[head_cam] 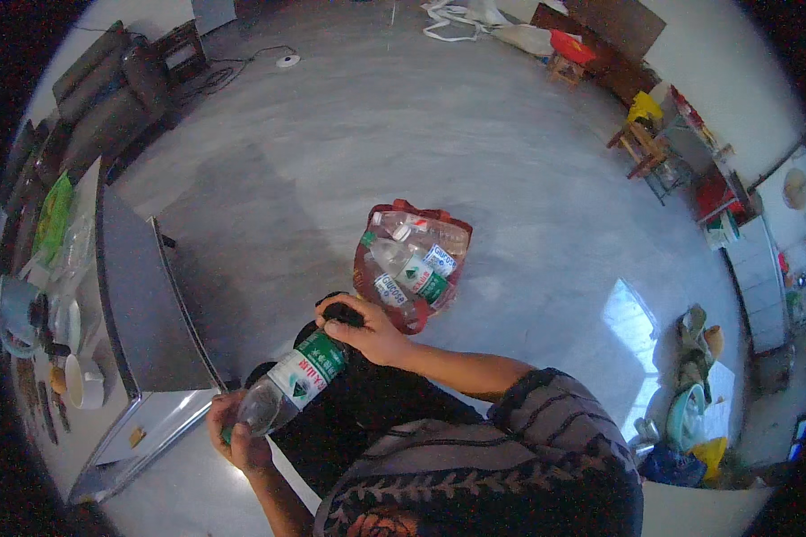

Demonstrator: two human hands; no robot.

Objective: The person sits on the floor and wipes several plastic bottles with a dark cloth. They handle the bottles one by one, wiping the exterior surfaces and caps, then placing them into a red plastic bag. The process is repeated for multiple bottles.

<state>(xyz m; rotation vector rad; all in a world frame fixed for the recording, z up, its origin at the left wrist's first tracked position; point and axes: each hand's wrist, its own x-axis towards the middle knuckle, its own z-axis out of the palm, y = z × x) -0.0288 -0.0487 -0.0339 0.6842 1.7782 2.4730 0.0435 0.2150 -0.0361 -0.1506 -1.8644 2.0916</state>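
Observation:
My left hand [242,429] holds the neck end of a clear plastic bottle [309,372] with a green and white label and a green cap. The bottle lies slanted above my dark-clothed lap, its base towards the upper right. At that base end, my right hand [373,332] has its fingers curled around a dark object [342,313], whose kind I cannot tell. Just beyond my right hand, a red bag [413,323] stands open on the floor. It holds several plastic bottles [410,268], one of them with a green cap and a similar label.
At the left stands a table [124,403] bearing a white mug [84,381], knives and a green plastic bag [55,211]. A dark sofa [101,101] is at the upper left. Wooden stools [645,144] line the right wall; a pale green basin [685,416] sits at the lower right.

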